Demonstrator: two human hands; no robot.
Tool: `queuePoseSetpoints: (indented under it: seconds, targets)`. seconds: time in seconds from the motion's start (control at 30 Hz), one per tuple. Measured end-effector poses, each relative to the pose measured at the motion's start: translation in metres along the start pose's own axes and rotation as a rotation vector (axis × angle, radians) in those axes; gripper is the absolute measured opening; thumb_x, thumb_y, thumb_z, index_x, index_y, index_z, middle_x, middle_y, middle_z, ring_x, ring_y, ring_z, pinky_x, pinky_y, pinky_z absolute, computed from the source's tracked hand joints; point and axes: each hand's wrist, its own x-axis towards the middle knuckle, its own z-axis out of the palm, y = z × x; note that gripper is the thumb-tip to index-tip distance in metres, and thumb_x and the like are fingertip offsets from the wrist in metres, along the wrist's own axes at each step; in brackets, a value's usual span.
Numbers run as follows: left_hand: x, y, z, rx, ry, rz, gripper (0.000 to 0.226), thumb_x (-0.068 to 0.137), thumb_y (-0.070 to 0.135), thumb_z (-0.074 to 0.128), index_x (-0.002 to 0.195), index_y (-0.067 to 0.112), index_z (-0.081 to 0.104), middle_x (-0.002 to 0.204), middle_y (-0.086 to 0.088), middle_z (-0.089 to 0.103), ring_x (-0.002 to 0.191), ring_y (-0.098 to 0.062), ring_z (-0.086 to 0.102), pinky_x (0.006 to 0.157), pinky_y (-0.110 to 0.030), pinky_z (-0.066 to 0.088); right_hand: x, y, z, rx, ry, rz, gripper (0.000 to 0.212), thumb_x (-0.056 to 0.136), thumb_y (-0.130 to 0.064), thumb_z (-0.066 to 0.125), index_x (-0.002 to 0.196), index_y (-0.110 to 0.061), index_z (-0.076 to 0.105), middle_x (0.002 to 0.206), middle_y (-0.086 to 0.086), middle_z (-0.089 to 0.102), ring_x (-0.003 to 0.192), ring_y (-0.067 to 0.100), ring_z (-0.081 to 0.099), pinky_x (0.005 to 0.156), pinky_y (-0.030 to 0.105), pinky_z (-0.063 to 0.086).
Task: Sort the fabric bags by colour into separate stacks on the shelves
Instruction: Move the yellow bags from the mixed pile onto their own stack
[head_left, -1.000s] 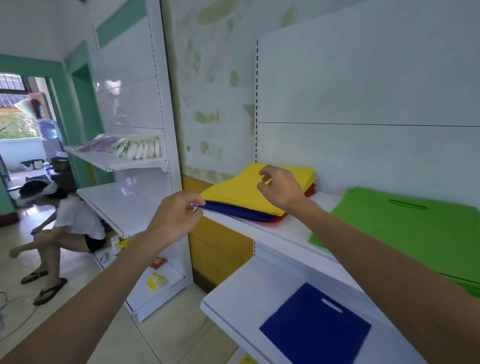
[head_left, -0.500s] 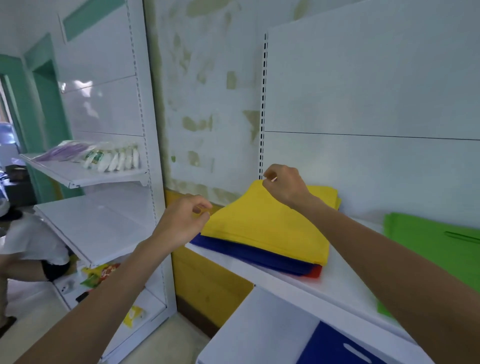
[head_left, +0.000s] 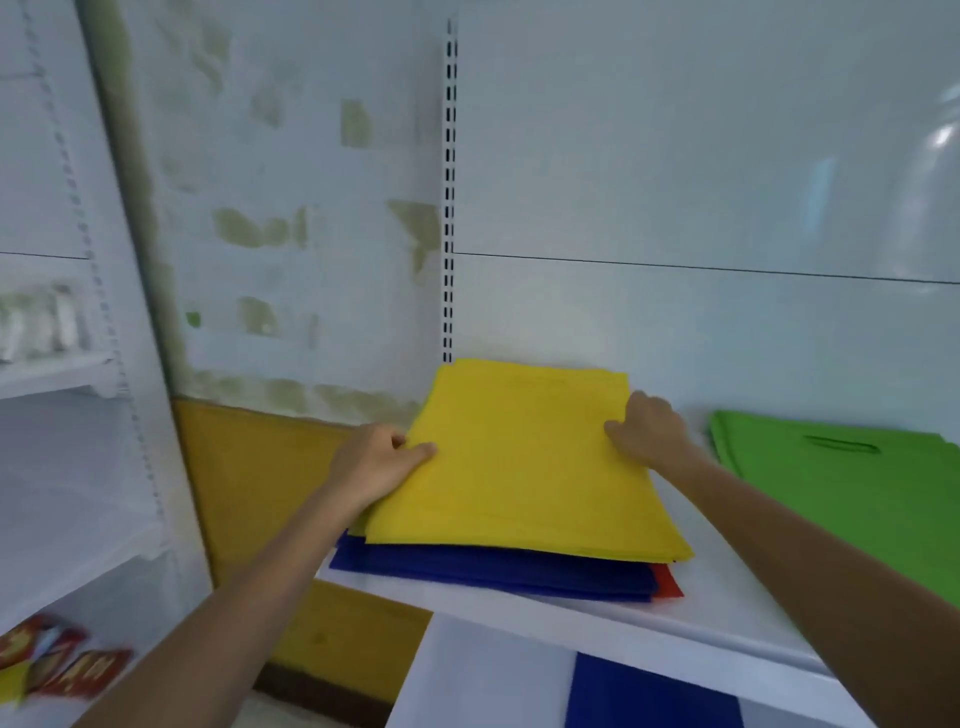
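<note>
Here left hand (head_left: 378, 462) and right hand (head_left: 648, 434) pinch opposite edges of flat, matte yellow bags (head_left: 524, 467).

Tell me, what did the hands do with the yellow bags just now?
The right hand let go of the raised back corner of the yellow bags and now grips their right edge. The left hand took hold of their left edge, thumb on top. The corner lies flat again. The blue bags and red bag underneath and the green bags beside them stayed put.
</note>
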Motion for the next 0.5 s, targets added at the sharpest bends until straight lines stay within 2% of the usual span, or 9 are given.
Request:
queuePoseSetpoints:
  seconds: [0.07, 0.17, 0.23, 0.33, 0.4, 0.5]
  targets:
    - [0.011, -0.002, 0.000, 0.003, 0.017, 0.006, 0.030, 0.086, 0.042, 0.059, 0.078, 0.013, 0.055, 0.083, -0.010, 0.061, 0.070, -0.020, 0.053, 0.061, -0.028, 0.035, -0.007, -0.001, 0.014, 0.008, 0.002, 0.082, 0.041, 0.096, -0.025, 0.044, 0.125, 0.003, 0.040, 0.130, 0.022, 0.043, 0.120, 0.036, 0.044, 0.096, 0.037, 0.038]
    - [0.021, -0.004, 0.003, 0.021, 0.036, 0.044, 0.027, 0.087, 0.039, 0.059, 0.081, 0.013, 0.056, 0.083, -0.006, 0.058, 0.070, -0.017, 0.051, 0.058, -0.028, 0.034, -0.020, -0.005, 0.029, 0.062, 0.188, 0.154, 0.035, 0.095, -0.021, 0.047, 0.119, 0.003, 0.042, 0.125, 0.021, 0.045, 0.117, 0.035, 0.044, 0.091, 0.038, 0.040]
    - [0.024, -0.004, 0.006, 0.058, 0.076, 0.094, 0.026, 0.086, 0.036, 0.061, 0.091, 0.011, 0.061, 0.091, -0.004, 0.061, 0.080, -0.017, 0.055, 0.064, -0.028, 0.039, -0.025, -0.005, 0.031, 0.062, 0.313, 0.142, 0.028, 0.093, -0.015, 0.048, 0.115, 0.002, 0.044, 0.121, 0.019, 0.048, 0.113, 0.034, 0.046, 0.085, 0.037, 0.041]
    - [0.025, -0.004, 0.011, 0.092, 0.211, 0.193, 0.029, 0.083, 0.031, 0.067, 0.105, 0.012, 0.065, 0.106, -0.006, 0.064, 0.097, -0.021, 0.059, 0.079, -0.031, 0.047, -0.030, -0.005, 0.032, 0.078, 0.405, 0.104, 0.027, 0.092, -0.010, 0.051, 0.115, 0.002, 0.045, 0.119, 0.018, 0.051, 0.110, 0.034, 0.049, 0.080, 0.037, 0.042]
    - [0.020, -0.003, 0.014, 0.089, 0.291, 0.260, 0.023, 0.084, 0.024, 0.067, 0.104, 0.014, 0.066, 0.104, -0.006, 0.063, 0.097, -0.020, 0.058, 0.081, -0.031, 0.048, -0.031, -0.003, 0.032, 0.105, 0.432, 0.111, 0.026, 0.092, -0.013, 0.053, 0.113, 0.001, 0.047, 0.116, 0.018, 0.056, 0.107, 0.034, 0.053, 0.078, 0.038, 0.043]
    - [0.013, -0.001, 0.016, 0.092, 0.342, 0.316, 0.016, 0.088, 0.015, 0.061, 0.102, 0.011, 0.066, 0.099, -0.005, 0.065, 0.091, -0.018, 0.059, 0.075, -0.028, 0.048, -0.031, 0.000, 0.032, 0.081, 0.463, 0.135, 0.020, 0.093, -0.017, 0.054, 0.103, -0.001, 0.051, 0.104, 0.019, 0.062, 0.096, 0.036, 0.057, 0.072, 0.040, 0.045]
